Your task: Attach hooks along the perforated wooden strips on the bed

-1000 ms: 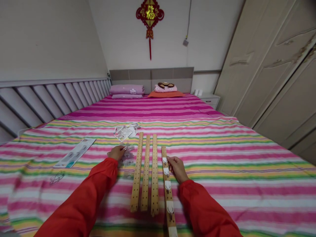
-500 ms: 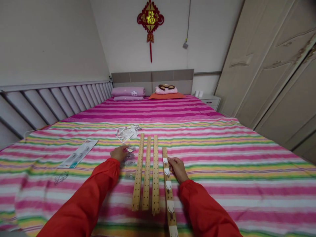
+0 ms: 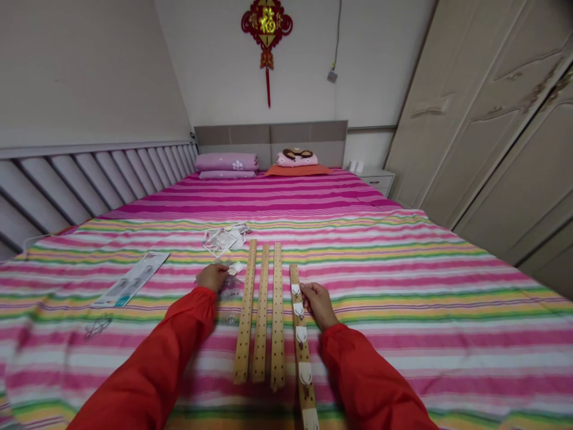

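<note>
My left hand (image 3: 212, 277) is closed in a pinch on a small white piece (image 3: 235, 269), whose exact kind is too small to tell. Under and beside these fingers lie several clear plastic discs (image 3: 231, 295). On the right, a perforated wooden strip (image 3: 296, 323) carries a column of white hooks with metal loops. My right hand (image 3: 319, 301) has its fingertips together at the edge of the uppermost white hook (image 3: 296, 289). Between my hands, three more perforated wooden strips (image 3: 260, 316) lie side by side.
Clear and white packaging (image 3: 227, 239) lies beyond my left hand. Further left are a hook card (image 3: 132, 279) and a thin looped item (image 3: 98, 325). Everything rests on a striped bedsheet (image 3: 403, 298). A padded rail (image 3: 89, 179) borders the bed's left side; a wardrobe (image 3: 483, 137) stands right.
My left fingers now hold the small white piece, which shows more fully above the clear discs. My right hand stays at the uppermost hook. The whole view has shifted slightly.
</note>
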Motion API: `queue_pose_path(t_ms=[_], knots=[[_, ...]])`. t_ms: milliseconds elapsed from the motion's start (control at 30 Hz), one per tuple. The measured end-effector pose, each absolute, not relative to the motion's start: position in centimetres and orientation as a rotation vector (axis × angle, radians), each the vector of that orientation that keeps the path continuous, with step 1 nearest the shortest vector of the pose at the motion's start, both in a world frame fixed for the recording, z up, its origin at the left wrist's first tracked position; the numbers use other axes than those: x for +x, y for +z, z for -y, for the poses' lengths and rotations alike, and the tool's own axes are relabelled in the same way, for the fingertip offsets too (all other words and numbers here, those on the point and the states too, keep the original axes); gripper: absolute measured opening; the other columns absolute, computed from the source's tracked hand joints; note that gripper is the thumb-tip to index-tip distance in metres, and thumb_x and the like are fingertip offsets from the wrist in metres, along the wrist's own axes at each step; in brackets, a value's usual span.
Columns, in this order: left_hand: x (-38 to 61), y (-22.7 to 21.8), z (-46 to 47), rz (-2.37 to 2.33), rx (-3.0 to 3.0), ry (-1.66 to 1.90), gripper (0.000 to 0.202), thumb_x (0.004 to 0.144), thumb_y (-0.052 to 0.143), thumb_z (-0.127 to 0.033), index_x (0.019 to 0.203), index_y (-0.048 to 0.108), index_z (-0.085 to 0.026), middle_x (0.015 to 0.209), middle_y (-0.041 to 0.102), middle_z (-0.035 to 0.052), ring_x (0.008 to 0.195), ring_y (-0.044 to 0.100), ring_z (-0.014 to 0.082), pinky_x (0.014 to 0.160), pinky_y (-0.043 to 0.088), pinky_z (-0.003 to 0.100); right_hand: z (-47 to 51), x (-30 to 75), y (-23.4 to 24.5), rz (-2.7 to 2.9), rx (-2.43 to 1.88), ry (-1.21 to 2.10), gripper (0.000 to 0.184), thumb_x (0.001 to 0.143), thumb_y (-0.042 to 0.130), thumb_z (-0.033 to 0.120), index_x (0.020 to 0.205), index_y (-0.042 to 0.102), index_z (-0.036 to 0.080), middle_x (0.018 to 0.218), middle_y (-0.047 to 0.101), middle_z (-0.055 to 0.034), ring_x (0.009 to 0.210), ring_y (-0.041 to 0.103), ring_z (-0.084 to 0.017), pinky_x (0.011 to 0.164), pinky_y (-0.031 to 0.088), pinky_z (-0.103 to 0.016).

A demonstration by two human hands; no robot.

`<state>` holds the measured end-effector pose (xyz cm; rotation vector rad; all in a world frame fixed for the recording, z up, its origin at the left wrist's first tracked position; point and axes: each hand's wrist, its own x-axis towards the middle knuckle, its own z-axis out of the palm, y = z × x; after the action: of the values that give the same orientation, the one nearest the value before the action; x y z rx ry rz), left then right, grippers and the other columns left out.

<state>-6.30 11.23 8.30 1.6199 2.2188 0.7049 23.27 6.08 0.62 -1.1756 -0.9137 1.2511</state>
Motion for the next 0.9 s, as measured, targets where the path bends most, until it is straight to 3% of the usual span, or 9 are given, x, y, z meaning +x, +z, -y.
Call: queue_pose_path(t_ms=[167, 333, 467, 600, 700, 767, 900], knots=[[-6.3, 9.2, -10.5, -2.321, 1.668, 0.557, 0.026, 0.078, 0.055, -0.037, 0.092, 0.071, -0.020, 0.088, 0.074, 0.0053, 0.092, 0.065, 0.0261, 0.079, 0.043, 0.034, -5.9, 23.2, 1.0, 0.935, -1.164, 1.227, 0.039, 0.062, 0.069, 0.053, 0.056, 0.051, 0.019, 0.033, 0.045, 0.0065, 0.029, 0.032, -0.007, 0.033, 0.020, -0.021], [-4.8, 10.1, -11.0, -2.377, 1.773, 0.300, 0.047, 0.071, 0.055, -0.056, 0.101, 0.066, -0.022, 0.105, 0.070, 0.0106, 0.106, 0.059, 0.0327, 0.091, 0.034, 0.046, -5.9, 23.1, 1.0, 0.921, -1.157, 1.227, 0.036, 0.063, 0.068, 0.050, 0.056, 0.051, 0.019, 0.033, 0.045, 0.0069, 0.029, 0.032, -0.007, 0.033, 0.020, -0.020], [-3.4, 10.0, -12.1, -2.444, 1.820, 0.051, 0.036, 0.066, 0.061, -0.042, 0.092, 0.067, -0.018, 0.105, 0.068, 0.0164, 0.102, 0.059, 0.0350, 0.092, 0.030, 0.053, -6.0, 23.2, 0.7, 0.923, -1.163, 1.235, 0.036, 0.064, 0.068, 0.049, 0.055, 0.051, 0.019, 0.032, 0.044, 0.0072, 0.029, 0.032, -0.006, 0.033, 0.020, -0.020], [-2.6, 9.6, -12.6, -2.511, 1.890, -0.027, 0.028, 0.065, 0.059, -0.022, 0.091, 0.067, -0.015, 0.103, 0.068, 0.0196, 0.099, 0.060, 0.0344, 0.090, 0.030, 0.052, -6.2, 23.3, 0.3, 0.925, -1.166, 1.255, 0.037, 0.065, 0.067, 0.050, 0.055, 0.050, 0.019, 0.032, 0.044, 0.0077, 0.028, 0.031, -0.006, 0.032, 0.020, -0.019], [-2.6, 9.6, -12.5, -2.513, 1.944, 0.014, 0.022, 0.068, 0.057, -0.022, 0.086, 0.068, -0.014, 0.101, 0.068, 0.0205, 0.099, 0.060, 0.0348, 0.090, 0.030, 0.052, -6.3, 23.3, 0.1, 0.913, -1.145, 1.257, 0.037, 0.063, 0.069, 0.050, 0.055, 0.051, 0.019, 0.035, 0.047, 0.0069, 0.029, 0.034, -0.006, 0.032, 0.021, -0.019], [-3.1, 9.8, -12.3, -2.498, 1.912, 0.121, 0.021, 0.069, 0.059, -0.031, 0.079, 0.068, -0.015, 0.096, 0.069, 0.0194, 0.098, 0.060, 0.0360, 0.089, 0.030, 0.052, -6.3, 23.2, 0.1, 0.903, -1.131, 1.255, 0.037, 0.062, 0.070, 0.050, 0.055, 0.050, 0.019, 0.037, 0.048, 0.0063, 0.031, 0.036, -0.006, 0.033, 0.022, -0.019], [-5.3, 10.6, -11.7, -2.268, 1.589, 0.623, 0.037, 0.052, 0.072, -0.051, 0.060, 0.064, -0.016, 0.072, 0.067, 0.0133, 0.090, 0.060, 0.0378, 0.078, 0.038, 0.045, -6.2, 23.2, 0.3, 0.911, -1.127, 1.259, 0.036, 0.064, 0.069, 0.050, 0.055, 0.050, 0.020, 0.035, 0.046, 0.0070, 0.029, 0.033, -0.006, 0.032, 0.021, -0.020]])
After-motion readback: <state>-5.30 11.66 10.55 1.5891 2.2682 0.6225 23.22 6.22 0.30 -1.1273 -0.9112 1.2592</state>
